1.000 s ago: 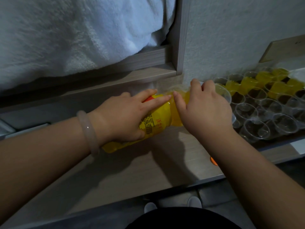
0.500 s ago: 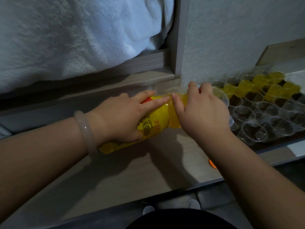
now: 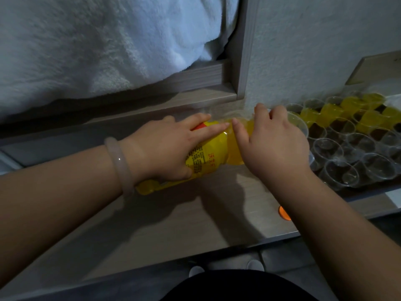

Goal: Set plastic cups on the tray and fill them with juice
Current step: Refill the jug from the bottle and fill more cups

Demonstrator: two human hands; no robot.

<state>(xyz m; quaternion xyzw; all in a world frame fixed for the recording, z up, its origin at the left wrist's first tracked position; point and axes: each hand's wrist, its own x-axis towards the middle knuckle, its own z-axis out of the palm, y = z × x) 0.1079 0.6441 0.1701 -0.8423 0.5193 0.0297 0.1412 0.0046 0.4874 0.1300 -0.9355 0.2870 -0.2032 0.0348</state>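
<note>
Head view: our left hand [image 3: 167, 148] wraps the juice bottle [image 3: 208, 157] at its label, fingers laid along the top and thumb tucked beneath, tipping it almost flat with the neck pointing right. Our right hand [image 3: 273, 146] curls over a clear plastic cup [image 3: 300, 127], holding it at the hidden mouth, we judge, to catch the pour. Both wrists sit low over the bench [image 3: 173, 224]. Beyond, the tray [image 3: 366, 189] carries filled cups [image 3: 329, 111] behind and empty cups [image 3: 340, 172] in front; the orange cap [image 3: 283, 212] lies by our right forearm.
</note>
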